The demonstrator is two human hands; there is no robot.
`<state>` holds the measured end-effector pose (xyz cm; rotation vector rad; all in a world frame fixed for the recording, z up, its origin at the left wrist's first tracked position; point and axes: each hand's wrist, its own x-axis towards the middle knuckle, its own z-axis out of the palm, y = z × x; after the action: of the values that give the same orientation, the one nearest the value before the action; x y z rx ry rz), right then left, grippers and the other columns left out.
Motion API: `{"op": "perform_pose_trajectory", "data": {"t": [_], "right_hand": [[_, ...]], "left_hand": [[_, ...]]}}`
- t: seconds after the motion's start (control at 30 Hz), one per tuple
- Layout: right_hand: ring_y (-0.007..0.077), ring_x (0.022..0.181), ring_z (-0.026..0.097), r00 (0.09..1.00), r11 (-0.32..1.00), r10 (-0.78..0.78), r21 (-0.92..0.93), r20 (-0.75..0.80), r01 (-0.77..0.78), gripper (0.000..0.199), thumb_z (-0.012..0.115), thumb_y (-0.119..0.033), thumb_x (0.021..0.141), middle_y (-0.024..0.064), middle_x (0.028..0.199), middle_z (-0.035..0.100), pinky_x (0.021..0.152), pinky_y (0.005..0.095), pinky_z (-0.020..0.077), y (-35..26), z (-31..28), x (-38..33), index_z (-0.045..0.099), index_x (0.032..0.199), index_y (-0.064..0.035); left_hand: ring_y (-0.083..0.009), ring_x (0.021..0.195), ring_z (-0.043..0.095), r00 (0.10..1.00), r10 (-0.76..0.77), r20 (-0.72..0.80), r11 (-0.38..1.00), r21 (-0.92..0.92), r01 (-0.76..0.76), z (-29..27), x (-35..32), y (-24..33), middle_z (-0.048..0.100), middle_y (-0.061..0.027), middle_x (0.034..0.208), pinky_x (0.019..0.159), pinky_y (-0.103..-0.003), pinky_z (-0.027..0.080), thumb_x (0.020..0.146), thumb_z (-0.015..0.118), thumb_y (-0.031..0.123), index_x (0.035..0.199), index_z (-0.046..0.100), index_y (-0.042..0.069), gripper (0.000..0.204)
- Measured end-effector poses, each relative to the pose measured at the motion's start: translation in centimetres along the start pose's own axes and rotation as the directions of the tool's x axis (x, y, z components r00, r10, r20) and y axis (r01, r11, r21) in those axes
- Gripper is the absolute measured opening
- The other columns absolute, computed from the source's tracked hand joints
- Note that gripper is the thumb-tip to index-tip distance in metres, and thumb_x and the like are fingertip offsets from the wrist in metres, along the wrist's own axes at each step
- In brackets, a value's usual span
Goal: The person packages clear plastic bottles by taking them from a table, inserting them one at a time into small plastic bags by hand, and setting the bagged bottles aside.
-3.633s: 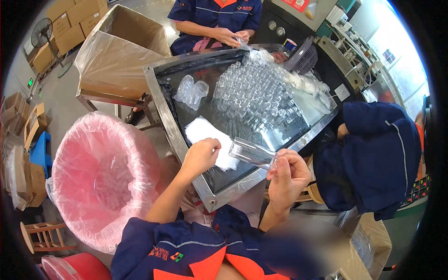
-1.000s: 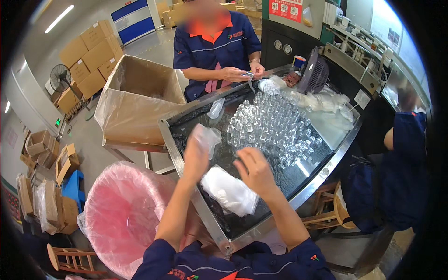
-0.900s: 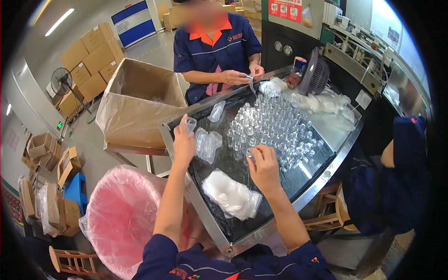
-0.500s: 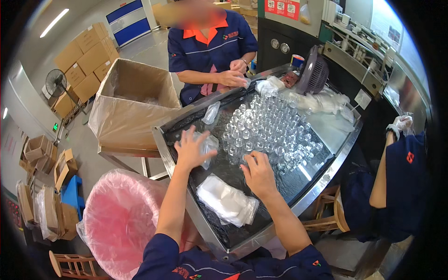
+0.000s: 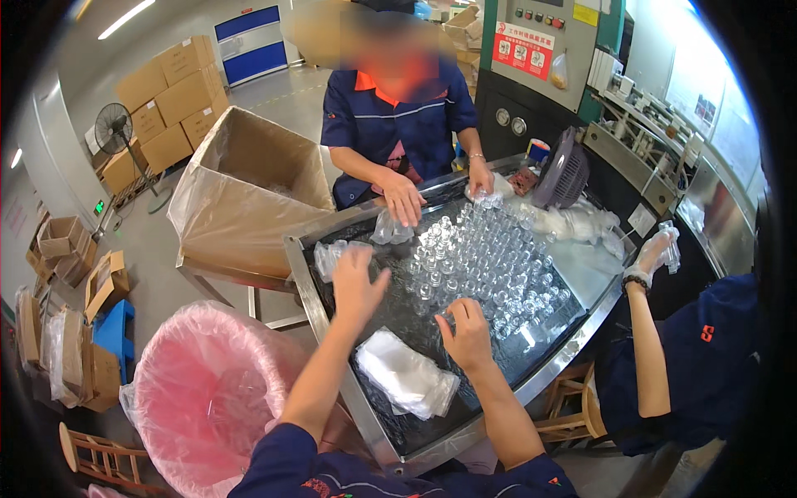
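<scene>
My left hand [image 5: 357,289] is over the left part of the metal-rimmed table [image 5: 311,290], thumb spread from the fingers, holding nothing. Just past its fingertips lies a filled clear plastic bag [image 5: 329,261]. My right hand [image 5: 468,339] hovers at the near edge of a cluster of small clear bottle-like pieces [image 5: 477,257]. Its fingers are bent and its thumb apart, with nothing visible between them. A stack of flat clear plastic bags [image 5: 405,373] lies between my forearms. Across the table, a co-worker's hand [image 5: 402,199] reaches onto another filled clear bag [image 5: 388,229].
A pink-lined bin [image 5: 158,365] stands at my left, and a large lined carton [image 5: 249,216] beyond it. A dark fan [image 5: 564,170] sits at the table's far right. Another person's gloved hand [image 5: 656,253] holds clear pieces on the right, beside a wooden stool [image 5: 594,407].
The filled bag by my left hand now lies farther left, apart from the fingers. My right hand has drawn slightly nearer me. The co-worker's hands have parted and come down to the table.
</scene>
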<state>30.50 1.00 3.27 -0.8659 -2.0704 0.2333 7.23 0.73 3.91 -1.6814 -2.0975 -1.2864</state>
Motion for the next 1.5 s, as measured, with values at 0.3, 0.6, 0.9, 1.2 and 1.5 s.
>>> {"op": "perform_pose_trajectory", "data": {"t": [0.3,0.6,0.9,1.2,1.5], "right_hand": [[0.0382,0.088,0.057,0.997,0.994,0.076,0.082,-0.001,-0.075,0.021,0.07,-0.01,0.08,0.0176,0.093,0.058,0.075,0.0434,0.0481,-0.4,0.0,-0.2,0.056,0.093,-0.0013],[0.0385,0.088,0.059,0.995,0.986,0.095,0.135,0.019,-0.097,0.024,0.07,-0.01,0.079,0.0189,0.094,0.061,0.077,0.0436,0.049,-0.2,0.0,-1.1,0.059,0.099,-0.0012],[0.0371,0.087,0.059,0.997,0.98,0.061,0.183,0.056,-0.071,0.019,0.068,-0.006,0.078,0.0172,0.094,0.061,0.077,0.0426,0.0491,-0.5,-0.4,-1.0,0.061,0.094,-0.0026],[0.0347,0.083,0.059,0.997,0.98,0.056,0.187,0.052,-0.065,0.017,0.072,-0.004,0.074,0.0142,0.088,0.06,0.073,0.0412,0.0488,-1.0,-0.7,-0.9,0.061,0.086,-0.0024],[0.0314,0.081,0.061,0.992,0.967,0.107,0.227,0.067,-0.119,0.021,0.077,-0.007,0.073,0.014,0.092,0.062,0.07,0.0384,0.0495,-1.5,-0.5,-0.7,0.063,0.087,-0.0006]], "left_hand": [[-0.0276,0.075,0.066,0.767,0.088,0.636,0.956,-0.27,0.115,-4.3,-14.5,5.8,0.063,-0.0135,0.079,0.067,-0.037,0.051,0.078,0.07,0.011,0.093,0.056,0.004,0.022],[-0.0267,0.067,0.066,0.799,-0.034,0.601,0.901,-0.328,0.285,-4.6,-14.1,5.6,0.066,-0.0122,0.072,0.064,-0.035,0.052,0.08,0.067,0.007,0.092,0.057,0.005,0.016],[-0.0345,0.074,0.067,0.822,0.008,0.569,0.917,-0.331,0.221,-5.7,-16.2,6.6,0.067,-0.0152,0.078,0.07,-0.038,0.053,0.08,0.06,0.006,0.086,0.063,0.001,0.009],[-0.0255,0.073,0.065,0.779,-0.137,0.612,0.826,-0.363,0.431,-5.9,-15.0,7.2,0.068,-0.0137,0.084,0.07,-0.034,0.051,0.083,0.061,0.003,0.091,0.068,0.0,0.011],[-0.0209,0.07,0.063,0.925,-0.06,0.375,0.83,-0.496,0.255,-3.9,-15.8,5.6,0.062,-0.013,0.082,0.064,-0.034,0.05,0.083,0.06,-0.002,0.094,0.052,0.0,0.014]]}}
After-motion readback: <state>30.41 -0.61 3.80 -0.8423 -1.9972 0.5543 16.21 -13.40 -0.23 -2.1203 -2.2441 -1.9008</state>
